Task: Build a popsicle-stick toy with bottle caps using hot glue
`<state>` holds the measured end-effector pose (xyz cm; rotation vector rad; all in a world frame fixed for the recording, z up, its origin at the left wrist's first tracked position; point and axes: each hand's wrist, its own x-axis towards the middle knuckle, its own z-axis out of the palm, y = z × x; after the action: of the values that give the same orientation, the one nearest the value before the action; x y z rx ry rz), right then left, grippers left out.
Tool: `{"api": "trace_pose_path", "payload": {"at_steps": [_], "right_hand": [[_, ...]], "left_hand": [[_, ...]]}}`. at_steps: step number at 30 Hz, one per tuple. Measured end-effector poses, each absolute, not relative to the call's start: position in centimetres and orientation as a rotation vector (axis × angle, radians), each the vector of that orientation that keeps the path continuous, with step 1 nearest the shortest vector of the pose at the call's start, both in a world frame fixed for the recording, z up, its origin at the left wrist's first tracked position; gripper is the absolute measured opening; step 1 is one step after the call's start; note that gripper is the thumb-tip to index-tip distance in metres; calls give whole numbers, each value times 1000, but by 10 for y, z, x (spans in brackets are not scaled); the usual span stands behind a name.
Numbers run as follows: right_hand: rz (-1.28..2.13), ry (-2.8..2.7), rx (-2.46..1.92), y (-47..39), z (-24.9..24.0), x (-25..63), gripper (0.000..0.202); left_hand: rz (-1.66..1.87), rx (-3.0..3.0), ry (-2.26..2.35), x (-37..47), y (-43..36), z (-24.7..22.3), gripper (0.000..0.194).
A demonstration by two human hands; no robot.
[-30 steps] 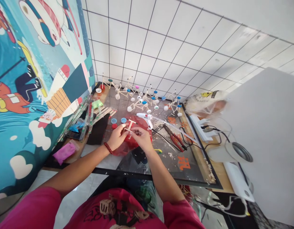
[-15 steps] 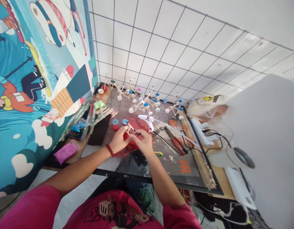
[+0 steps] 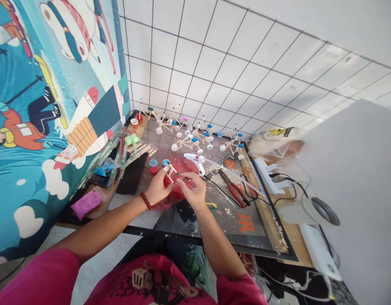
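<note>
Pinched in my left hand [image 3: 159, 188] is a small piece made of pale wooden sticks joined together. One pale stick with dark ends [image 3: 174, 169] lies across the top of this piece. My right hand [image 3: 195, 189] grips the dark lower end of that stick between thumb and fingertips. Both hands are close together over a red see-through plastic sheet [image 3: 162, 205]. Just beyond them lie blue bottle caps [image 3: 153, 162] and a red cap [image 3: 154, 170]. A white glue gun [image 3: 195, 158] rests past my right hand.
Several stick models with bottle-cap wheels [image 3: 195, 140] stand along the tiled wall. Red-handled pliers [image 3: 235, 191] and cables lie to the right, beside a white lamp [image 3: 290, 211]. Wooden sticks [image 3: 140, 154], a black sheet [image 3: 132, 173] and a pink packet [image 3: 87, 202] are at left.
My right hand has shifted slightly to the right, opening a small gap from the left fingers. The stick piece shows more clearly between them, still held.
</note>
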<state>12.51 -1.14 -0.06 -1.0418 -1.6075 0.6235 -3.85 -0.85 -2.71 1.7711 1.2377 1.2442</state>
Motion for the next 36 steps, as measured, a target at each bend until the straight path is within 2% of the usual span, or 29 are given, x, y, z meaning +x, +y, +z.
{"api": "trace_pose_path", "payload": {"at_steps": [3,6,12,19,23,27,29,31,33,36], "right_hand": [[671,-1447,-1098,-5,-6,127,17],[722,-1299,-1142,2,-13,129,20],[718,-1257,-1169,8,-22,134,23],[659,-1272,-1161,10,-22,135,24],[641,-1302,-1103,1,9,132,21],[421,-1649,-996,-27,67,139,9],[316,-1769,-965,-40,87,142,7],[328,-1815,-950,-49,93,139,7],[488,-1842,-934,-54,84,126,19],[941,-1890,-861,-61,55,91,75]], "left_hand": [[1239,1682,1312,-41,-6,-30,73],[1215,1594,1333,-43,-4,-34,84],[1318,1620,1368,-46,-1,-37,85],[1372,1874,1583,-61,4,-9,83],[1260,1858,1719,-79,6,8,85],[1431,1747,1792,-105,-10,17,95],[1504,1603,1654,-116,-25,18,93],[1487,1372,1333,-123,-42,18,84],[1391,1215,1034,-126,-58,19,75],[1299,1099,757,-126,-77,25,70]]}}
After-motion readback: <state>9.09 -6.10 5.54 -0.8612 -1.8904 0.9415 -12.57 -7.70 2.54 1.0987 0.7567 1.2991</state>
